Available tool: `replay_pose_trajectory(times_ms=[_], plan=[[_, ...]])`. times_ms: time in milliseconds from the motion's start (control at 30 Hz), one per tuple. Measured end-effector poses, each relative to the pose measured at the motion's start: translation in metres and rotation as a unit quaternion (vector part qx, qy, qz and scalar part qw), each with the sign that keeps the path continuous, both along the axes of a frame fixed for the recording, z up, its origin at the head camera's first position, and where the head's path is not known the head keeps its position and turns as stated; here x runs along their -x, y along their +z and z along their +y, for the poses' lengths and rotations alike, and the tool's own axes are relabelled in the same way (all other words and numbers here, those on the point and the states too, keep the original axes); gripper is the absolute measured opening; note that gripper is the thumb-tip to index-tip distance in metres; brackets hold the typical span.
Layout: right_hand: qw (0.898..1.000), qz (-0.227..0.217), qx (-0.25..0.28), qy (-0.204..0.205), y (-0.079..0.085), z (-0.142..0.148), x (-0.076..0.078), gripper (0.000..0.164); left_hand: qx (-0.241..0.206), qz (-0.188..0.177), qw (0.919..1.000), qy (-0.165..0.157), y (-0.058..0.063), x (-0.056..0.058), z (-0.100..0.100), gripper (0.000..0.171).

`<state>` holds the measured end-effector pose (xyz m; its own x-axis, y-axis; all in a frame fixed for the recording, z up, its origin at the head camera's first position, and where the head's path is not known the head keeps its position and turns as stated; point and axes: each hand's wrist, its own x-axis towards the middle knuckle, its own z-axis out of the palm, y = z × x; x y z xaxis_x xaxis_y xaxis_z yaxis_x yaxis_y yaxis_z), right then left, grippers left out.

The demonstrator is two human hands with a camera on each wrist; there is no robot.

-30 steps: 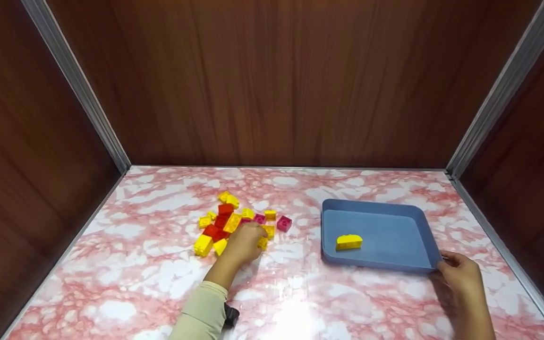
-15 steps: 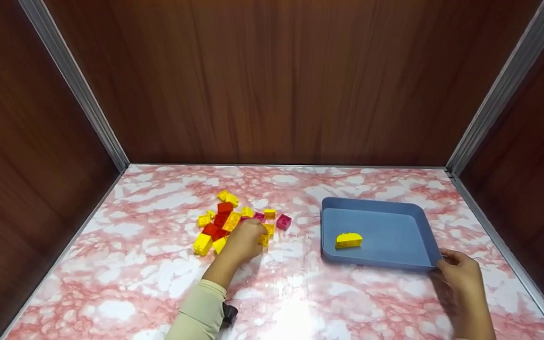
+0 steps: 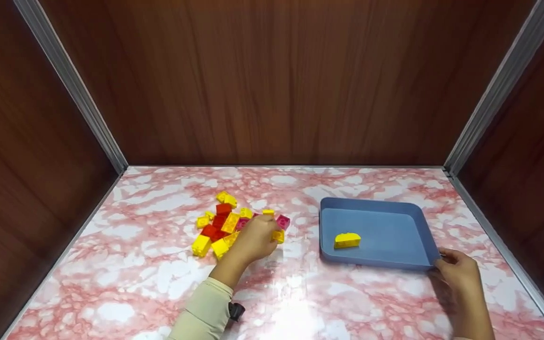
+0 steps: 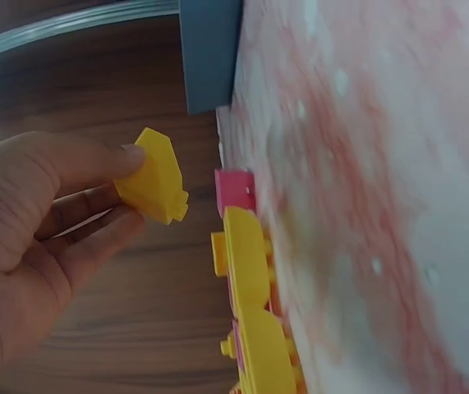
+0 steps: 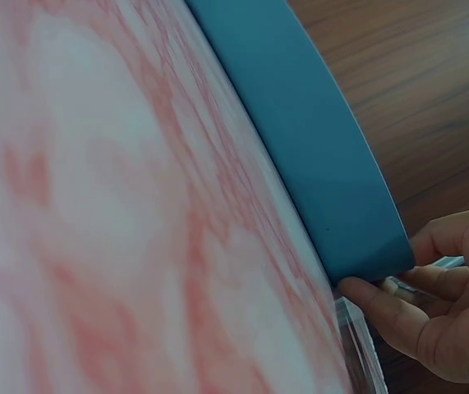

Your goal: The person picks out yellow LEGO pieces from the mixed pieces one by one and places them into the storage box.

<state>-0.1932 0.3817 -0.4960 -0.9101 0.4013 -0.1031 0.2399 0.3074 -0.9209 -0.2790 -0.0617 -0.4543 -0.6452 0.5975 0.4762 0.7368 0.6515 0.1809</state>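
Note:
My left hand (image 3: 255, 238) pinches a yellow toy brick (image 4: 152, 176) with slanted sides between thumb and fingers. In the left wrist view, the brick is held apart from the loose bricks. Below and around that hand lies a loose pile of toy bricks, among them a red brick (image 3: 223, 209), a pink brick (image 3: 282, 222) and a yellow brick (image 3: 201, 246). At the right, my right hand (image 3: 461, 274) grips the near right corner of a shallow blue-grey tray (image 3: 395, 231), thumb and fingers on either side. One yellow brick with a rounded top (image 3: 347, 240) lies inside the tray.
Brown wood-look panels (image 3: 272, 85) with metal edge strips enclose the pink-and-white marbled table (image 3: 158, 288) at the back and sides. Behind the tray corner, something transparent (image 5: 357, 345) shows near the right hand.
My left hand has lifted a yellow brick from the pile and moved a little right. My right hand stays at the tray corner.

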Motion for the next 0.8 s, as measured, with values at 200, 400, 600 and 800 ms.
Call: replay_pose_trajectory(times_ms=[200,400,600,800], plan=[[1.000,0.001,-0.015,0.002,0.000,0.000,0.000,0.048,-0.032,-0.010,0.9991,-0.025,0.005,-0.001,0.012,0.017],[1.000,0.001,-0.028,0.006,0.000,0.001,0.000,0.048,0.001,0.005,0.9996,-0.027,0.010,-0.002,0.028,0.017],[1.000,0.010,0.023,0.017,0.000,0.001,0.000,0.050,0.021,0.037,0.9980,-0.047,0.013,0.001,0.048,0.015],[1.000,-0.004,-0.028,0.004,-0.001,0.001,0.000,0.048,0.011,0.009,0.9960,-0.088,0.014,0.006,0.070,0.014]])
